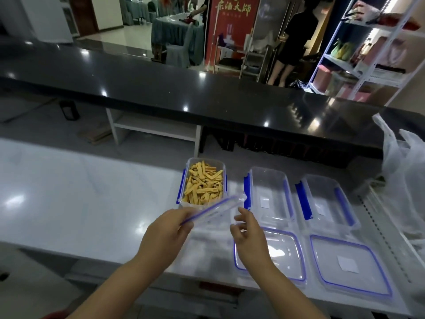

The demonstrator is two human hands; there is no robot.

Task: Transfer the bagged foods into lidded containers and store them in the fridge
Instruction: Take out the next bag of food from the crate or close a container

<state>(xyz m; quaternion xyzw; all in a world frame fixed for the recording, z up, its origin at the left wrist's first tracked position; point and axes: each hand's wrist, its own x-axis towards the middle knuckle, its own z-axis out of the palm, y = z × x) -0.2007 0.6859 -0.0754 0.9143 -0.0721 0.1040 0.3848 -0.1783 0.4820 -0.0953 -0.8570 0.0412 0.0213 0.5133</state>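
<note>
Head view: on the pale counter (69, 203) stands a clear rectangular container (203, 183) with blue side clips, filled with yellow-orange food strips (203, 185) and not yet covered. The left hand (166, 233) grips a clear lid with a blue seal (215, 209), fingers curled round its near end, holding it tilted just at the near edge of the filled container. The right hand (247, 236) hovers beside the lid's right end with fingers loosely bent and spread, holding nothing; whether a fingertip touches the lid cannot be told.

To the right stand two empty clear containers with blue clips, the nearer one (269, 194) just beside the filled one and the farther one (326, 201) beyond it. In front of them two more blue-sealed lids lie flat on the counter: one (282, 254) partly hidden under the right hand, the other (349, 265) to its right with a white label at its middle. A white plastic bag (400, 162) sits crumpled at the counter's far right edge. Behind runs a glossy black bar top (161, 88)
</note>
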